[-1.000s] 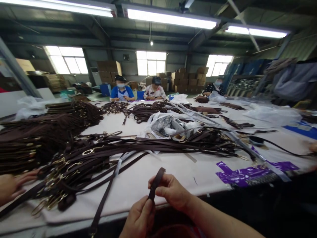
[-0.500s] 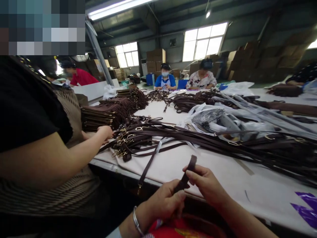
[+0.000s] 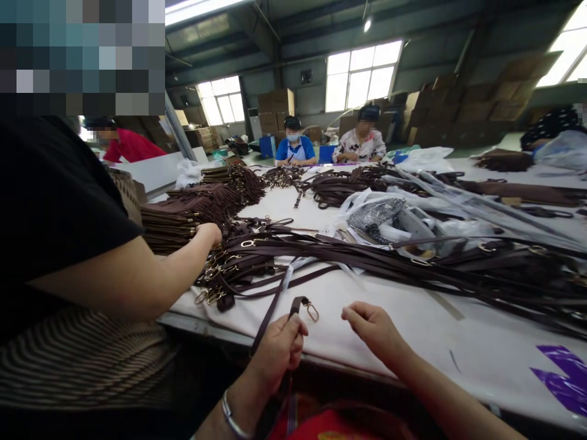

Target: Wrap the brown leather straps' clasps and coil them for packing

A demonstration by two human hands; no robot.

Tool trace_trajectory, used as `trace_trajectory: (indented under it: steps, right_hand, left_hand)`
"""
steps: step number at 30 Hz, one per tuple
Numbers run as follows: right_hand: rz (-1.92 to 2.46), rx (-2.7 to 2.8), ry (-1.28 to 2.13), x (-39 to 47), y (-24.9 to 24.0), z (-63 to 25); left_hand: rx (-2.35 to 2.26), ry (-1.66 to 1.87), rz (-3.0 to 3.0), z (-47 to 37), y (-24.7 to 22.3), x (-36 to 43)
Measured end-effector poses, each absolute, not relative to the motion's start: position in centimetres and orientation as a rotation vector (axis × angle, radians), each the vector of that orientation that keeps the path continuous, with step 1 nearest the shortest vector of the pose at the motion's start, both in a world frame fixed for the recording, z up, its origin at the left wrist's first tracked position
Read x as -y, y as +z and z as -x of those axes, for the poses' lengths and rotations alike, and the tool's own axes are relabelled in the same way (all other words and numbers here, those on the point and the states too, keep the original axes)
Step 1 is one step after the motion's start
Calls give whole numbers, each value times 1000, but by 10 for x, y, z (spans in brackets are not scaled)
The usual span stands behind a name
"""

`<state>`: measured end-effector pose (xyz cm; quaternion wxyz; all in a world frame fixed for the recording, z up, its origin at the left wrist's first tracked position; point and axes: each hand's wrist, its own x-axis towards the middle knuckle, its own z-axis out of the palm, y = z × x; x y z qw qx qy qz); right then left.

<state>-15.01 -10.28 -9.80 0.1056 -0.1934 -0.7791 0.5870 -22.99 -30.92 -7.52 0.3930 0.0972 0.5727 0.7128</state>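
My left hand [image 3: 279, 348] is closed around a dark brown strap [image 3: 298, 303], whose end curls over above the thumb. From that end hangs an oval gold-coloured metal ring [image 3: 312, 312], over the white table edge. Apart from it on the right, my right hand [image 3: 373, 330] has its thumb and fingers pinched together, with nothing visible in them. Beyond both hands a bundle of long brown straps [image 3: 321, 247] with metal rings and clasps lies across the table [image 3: 394, 293]. One strap hangs down beside my left hand.
At the left, a co-worker's arm [image 3: 178, 275] reaches to the clasps near stacked brown pieces [image 3: 169, 229]. Clear plastic wrapping [image 3: 389, 220] lies beyond the straps, and purple plastic [image 3: 566, 379] at the right edge. Other people sit across the table.
My hands have moved apart; the right has let go of the strap. My left hand has shifted left, and the strap's metal ring now shows. The co-worker's hand has moved slightly right.
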Motion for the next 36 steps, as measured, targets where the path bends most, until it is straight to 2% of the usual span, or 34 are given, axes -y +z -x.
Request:
trace_trajectory:
  steps: [9,15,18,22,28,33,36]
  right_hand:
    - [278,2604,1256,80,-107,176]
    - [48,2740,1222,107,-124,255]
    - [-68,2796,1186,130,-136,307]
    - [4,2751,1288,142,-157,345]
    - [185,2598,1625,123,-171,334]
    - [291,2400,1749,125,-164,335]
    - [335,2350,2024,137,-160,342]
  left_hand:
    - [-1575,1945,-172,268,-62,318]
    - [-1748,1925,-205,302,-68,332]
    - [-1799,1996,-255,327,-56,336]
    - [-1824,2124,-301,358,-11,353]
    - [-1719,2237,-380,427,55,395]
    - [-1685,2286,-379,466,77,424]
    - [-1717,2304,-363,467,77,434]
